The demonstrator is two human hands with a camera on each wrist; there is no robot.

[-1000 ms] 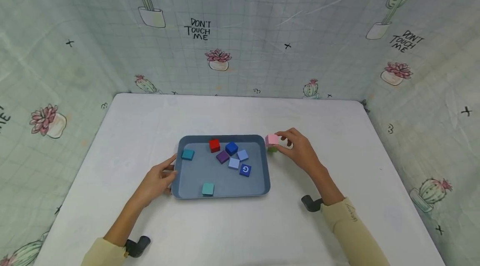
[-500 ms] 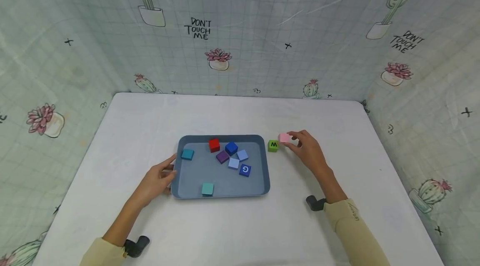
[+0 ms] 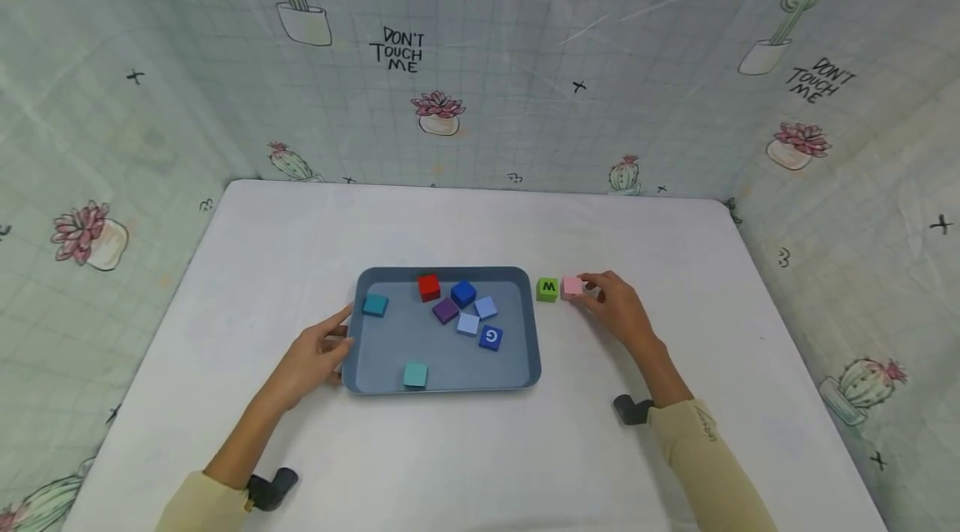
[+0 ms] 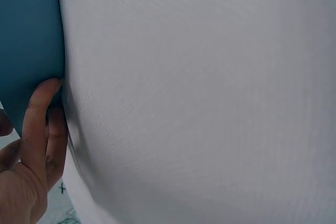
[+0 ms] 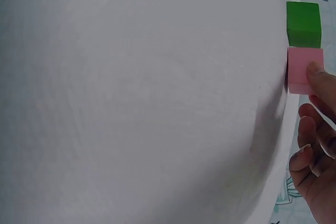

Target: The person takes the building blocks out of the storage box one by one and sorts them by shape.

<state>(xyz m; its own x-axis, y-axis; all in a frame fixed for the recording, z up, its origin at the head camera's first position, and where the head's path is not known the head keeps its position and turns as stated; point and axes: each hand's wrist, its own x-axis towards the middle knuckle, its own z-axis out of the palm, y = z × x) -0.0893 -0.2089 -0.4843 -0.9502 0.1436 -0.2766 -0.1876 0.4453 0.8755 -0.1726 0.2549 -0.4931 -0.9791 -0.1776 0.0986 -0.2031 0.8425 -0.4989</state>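
While your left hand rests, fairly straight-fingered, against the tray, your right hand pinches the pink cube, seemingly down on the table just beside the green cube; this looks like placing, calling next for a clean release.

Smooth and matt on the pink cube, looking painted — impossible to tell wood from plastic. Same even, matt finish on the green cube. Over to the tray: smooth, plastic-looking, with barely any sheen. Across the table now, matt with a fine, cloth-like grain up close. On to the printed backdrop — thin sheeting, creased, faintly shiny along the folds. Soft matt cloth at the sleeves.
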